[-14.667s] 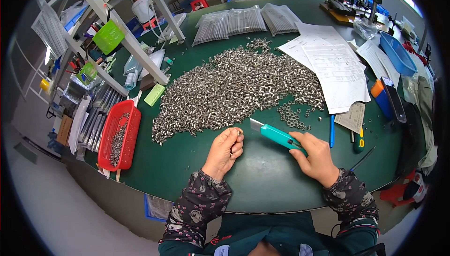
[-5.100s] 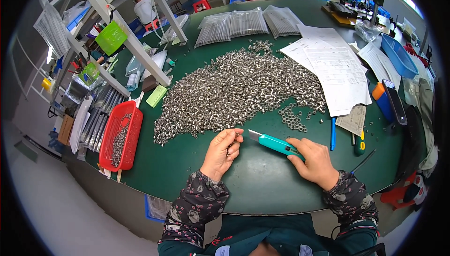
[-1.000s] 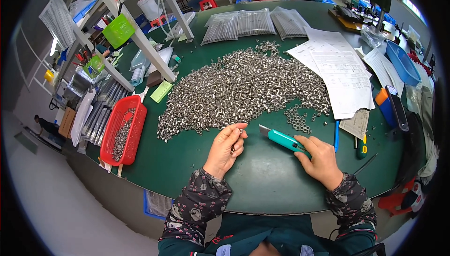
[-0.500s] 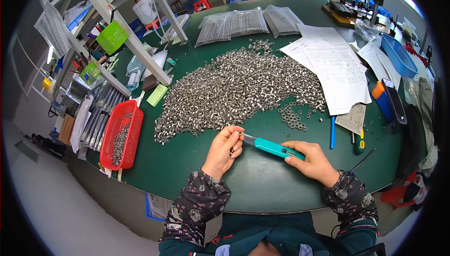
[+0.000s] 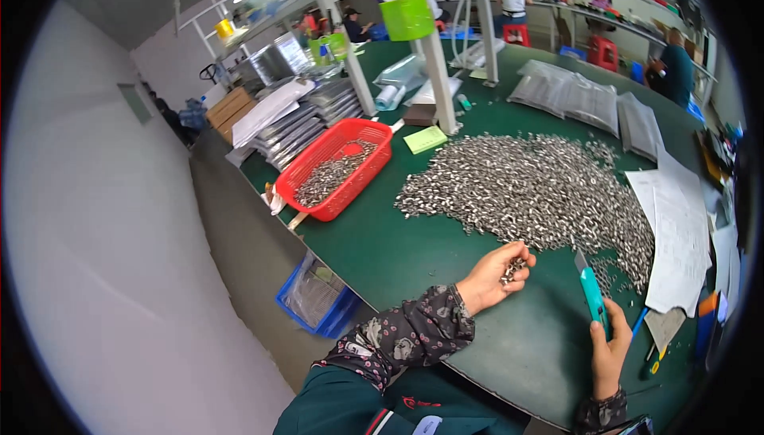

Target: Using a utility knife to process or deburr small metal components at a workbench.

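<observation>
Several small metal rings [image 5: 512, 271] rest in the curled fingers of my left hand [image 5: 484, 280], which is turned palm up just in front of a wide pile of the same shiny parts [image 5: 529, 188]. My right hand [image 5: 611, 349] grips a teal utility knife [image 5: 593, 295], its blade out and pointing away from me. The blade is apart from my left hand, close to a few loose rings [image 5: 606, 273] at the pile's near edge. A red plastic basket [image 5: 362, 174], partly filled with small metal parts, stands on the table to the left.
White papers [image 5: 676, 236] lie right of the pile, with bags of thin tubes [image 5: 569, 99] behind it. White shelf posts [image 5: 439, 77], one carrying a green holder [image 5: 406, 18], rise from the green table [image 5: 382, 252]. A blue crate [image 5: 338, 325] sits on the floor at left.
My view has swung left. The knife's blade has come away from the ring at my left fingertips, and my left hand has turned palm up, showing several rings in it.
</observation>
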`<state>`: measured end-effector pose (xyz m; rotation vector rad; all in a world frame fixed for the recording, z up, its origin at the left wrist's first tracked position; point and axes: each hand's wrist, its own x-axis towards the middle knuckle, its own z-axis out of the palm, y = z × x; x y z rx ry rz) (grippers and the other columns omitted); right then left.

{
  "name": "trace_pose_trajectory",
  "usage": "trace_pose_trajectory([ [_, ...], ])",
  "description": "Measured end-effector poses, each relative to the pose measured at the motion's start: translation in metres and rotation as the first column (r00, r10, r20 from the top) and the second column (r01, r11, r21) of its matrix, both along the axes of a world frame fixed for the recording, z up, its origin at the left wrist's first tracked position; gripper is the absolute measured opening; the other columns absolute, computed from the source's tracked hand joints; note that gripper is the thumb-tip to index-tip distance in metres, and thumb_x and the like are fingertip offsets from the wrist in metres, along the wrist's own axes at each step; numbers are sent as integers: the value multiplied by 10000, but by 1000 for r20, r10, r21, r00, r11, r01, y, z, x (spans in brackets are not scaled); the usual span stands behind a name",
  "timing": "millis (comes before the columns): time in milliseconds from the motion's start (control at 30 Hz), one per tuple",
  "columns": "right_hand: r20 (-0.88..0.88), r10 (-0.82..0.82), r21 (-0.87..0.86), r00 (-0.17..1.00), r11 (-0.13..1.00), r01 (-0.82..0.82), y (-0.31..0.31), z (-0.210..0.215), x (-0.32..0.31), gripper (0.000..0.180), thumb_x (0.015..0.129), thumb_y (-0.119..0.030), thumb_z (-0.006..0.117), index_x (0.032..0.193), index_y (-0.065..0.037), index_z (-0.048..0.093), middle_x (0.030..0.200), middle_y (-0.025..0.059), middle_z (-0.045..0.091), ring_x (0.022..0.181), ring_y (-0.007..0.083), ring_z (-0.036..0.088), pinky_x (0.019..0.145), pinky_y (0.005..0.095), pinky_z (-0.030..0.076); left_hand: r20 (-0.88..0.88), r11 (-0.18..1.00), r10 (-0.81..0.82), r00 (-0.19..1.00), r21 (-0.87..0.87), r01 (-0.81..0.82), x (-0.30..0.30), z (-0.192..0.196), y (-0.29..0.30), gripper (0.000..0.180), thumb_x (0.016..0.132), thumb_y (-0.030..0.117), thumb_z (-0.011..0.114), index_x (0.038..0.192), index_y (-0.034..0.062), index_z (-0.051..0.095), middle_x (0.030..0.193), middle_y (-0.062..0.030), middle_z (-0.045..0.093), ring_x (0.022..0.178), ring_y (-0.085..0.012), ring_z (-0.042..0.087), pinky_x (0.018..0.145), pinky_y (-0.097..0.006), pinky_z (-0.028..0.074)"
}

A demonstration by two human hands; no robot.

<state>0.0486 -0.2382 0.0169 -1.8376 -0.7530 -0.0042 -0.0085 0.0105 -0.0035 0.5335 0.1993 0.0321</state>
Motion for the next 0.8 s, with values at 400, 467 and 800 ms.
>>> trace_pose_trajectory([
  [400,26,5,-60,1000,998,-4,0,-8,5,335,761,-96,535,1049,72,498,950,100,543,879,157,499,806,266,375,326,204,855,404,505,-839,-70,104,215,100,799,30,473,890,71,488,695,-20,522,518,-78,465,399,-204,358],
  [467,9,-11,-87,1000,996,12,5,-8,6,343,739,-126,569,1031,48,525,939,127,570,834,192,531,765,286,405,345,49,892,292,568,-822,-97,113,256,111,798,85,514,908,85,498,747,10,524,585,-66,473,521,-250,420],
  [800,38,-21,-122,999,992,25,5,-6,8,336,729,-102,558,1032,40,526,954,139,573,849,216,543,767,295,411,322,-101,861,394,868,-487,-114,100,279,339,850,341,502,946,19,548,908,-59,595,828,-125,533,706,-269,394],
])
